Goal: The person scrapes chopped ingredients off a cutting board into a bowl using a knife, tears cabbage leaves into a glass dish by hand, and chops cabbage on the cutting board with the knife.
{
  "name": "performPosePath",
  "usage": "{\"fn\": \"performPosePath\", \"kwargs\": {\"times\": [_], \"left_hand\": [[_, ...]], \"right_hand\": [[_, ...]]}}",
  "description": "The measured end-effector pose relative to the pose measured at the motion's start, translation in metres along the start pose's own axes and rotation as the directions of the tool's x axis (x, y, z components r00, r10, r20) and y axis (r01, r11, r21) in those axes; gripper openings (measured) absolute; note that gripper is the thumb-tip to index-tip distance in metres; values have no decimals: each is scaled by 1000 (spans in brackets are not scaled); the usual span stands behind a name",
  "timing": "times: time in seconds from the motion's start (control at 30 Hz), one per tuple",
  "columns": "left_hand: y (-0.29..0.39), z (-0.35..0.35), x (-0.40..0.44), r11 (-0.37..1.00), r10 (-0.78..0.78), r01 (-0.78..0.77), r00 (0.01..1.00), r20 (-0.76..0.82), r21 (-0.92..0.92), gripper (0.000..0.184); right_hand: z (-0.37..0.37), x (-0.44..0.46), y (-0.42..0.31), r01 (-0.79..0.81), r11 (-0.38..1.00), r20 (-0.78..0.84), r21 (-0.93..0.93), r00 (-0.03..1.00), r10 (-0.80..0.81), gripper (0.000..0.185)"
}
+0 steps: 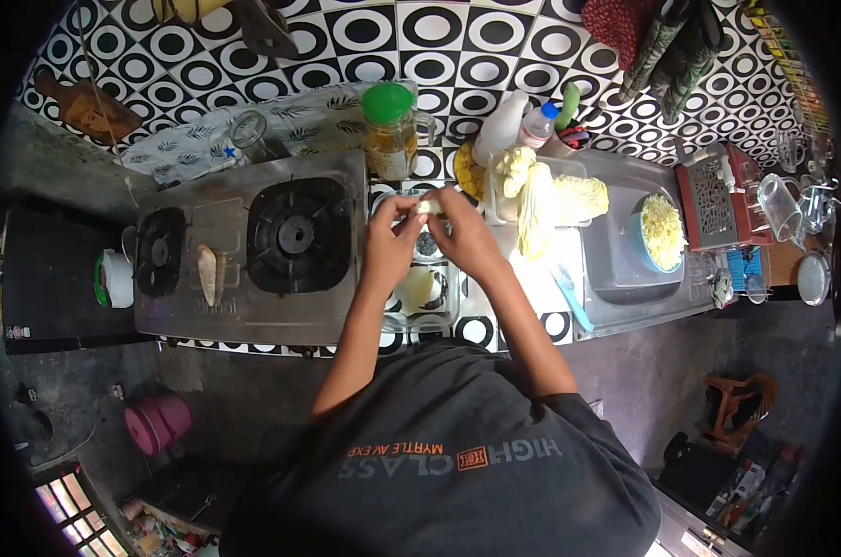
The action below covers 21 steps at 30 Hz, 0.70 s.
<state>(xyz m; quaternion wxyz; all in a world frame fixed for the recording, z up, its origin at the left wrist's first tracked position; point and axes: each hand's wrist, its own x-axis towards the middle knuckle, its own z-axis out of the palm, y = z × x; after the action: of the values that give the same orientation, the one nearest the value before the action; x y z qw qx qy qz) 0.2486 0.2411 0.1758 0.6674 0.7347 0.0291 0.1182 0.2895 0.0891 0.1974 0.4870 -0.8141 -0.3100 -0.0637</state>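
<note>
Both my left hand (394, 230) and my right hand (462, 232) are closed, fingertips pinching a small whitish piece (428, 206) between them. Its kind is too small to make out. Under the hands is a clear container, mostly hidden by them. Nearer to my body, another clear plastic container (450, 297) has something pale and flat in it. Right of my hands, napa cabbage (534, 209) lies in and over the edge of a clear tray (506, 206). A knife with a light blue handle (578, 306) rests on the right side of the counter.
A gas stove (225, 316) fills the left side, with a spatula-like utensil (207, 269) on it. Behind my hands stands a green-lidded jug (392, 139). At right, a blue bowl (645, 251) holds shredded cabbage; a red-framed rack (713, 200) stands beyond.
</note>
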Motion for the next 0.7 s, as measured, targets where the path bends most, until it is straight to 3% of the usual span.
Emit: {"fn": "performPosePath", "kwargs": {"times": [0.1,0.2,0.27,0.33,0.37,0.4,0.47,0.53,0.6,0.67,0.7], "left_hand": [[97,-12,-3,981,171,-170,985,2,-91,21],[113,-15,-7,941,328,-327,945,-6,-83,22],[68,-9,-3,986,167,-166,986,20,-19,20],[-42,2,5,996,-27,23,998,48,82,17],[-94,11,-1,990,-135,133,990,34,52,16],[-96,17,1,972,-236,236,971,20,18,15],[-100,24,-6,984,-180,180,983,-23,12,14],[-54,16,4,994,-106,106,994,-33,-4,14],[19,5,9,999,10,-9,1000,-16,44,17],[79,-2,2,987,119,-122,992,-37,-100,19],[89,-4,0,982,170,-172,985,-30,-84,19]], "right_hand": [[-39,27,-65,200,980,-100,-21,974,-201,32],[-46,30,-80,300,953,-138,-49,943,-304,34],[-20,14,-42,75,997,-71,11,995,-74,29],[19,-12,22,-236,970,48,54,971,233,28],[38,-30,56,-226,973,61,42,973,223,28],[43,-31,62,-210,977,75,30,975,207,29],[45,-38,75,-259,966,97,24,962,255,28],[18,-14,35,-246,966,71,84,968,240,28],[-9,7,-8,-97,995,-25,28,995,97,31],[-33,20,-45,70,998,-96,-6,993,-70,34],[-39,21,-56,106,994,-114,-3,988,-105,34]]}}
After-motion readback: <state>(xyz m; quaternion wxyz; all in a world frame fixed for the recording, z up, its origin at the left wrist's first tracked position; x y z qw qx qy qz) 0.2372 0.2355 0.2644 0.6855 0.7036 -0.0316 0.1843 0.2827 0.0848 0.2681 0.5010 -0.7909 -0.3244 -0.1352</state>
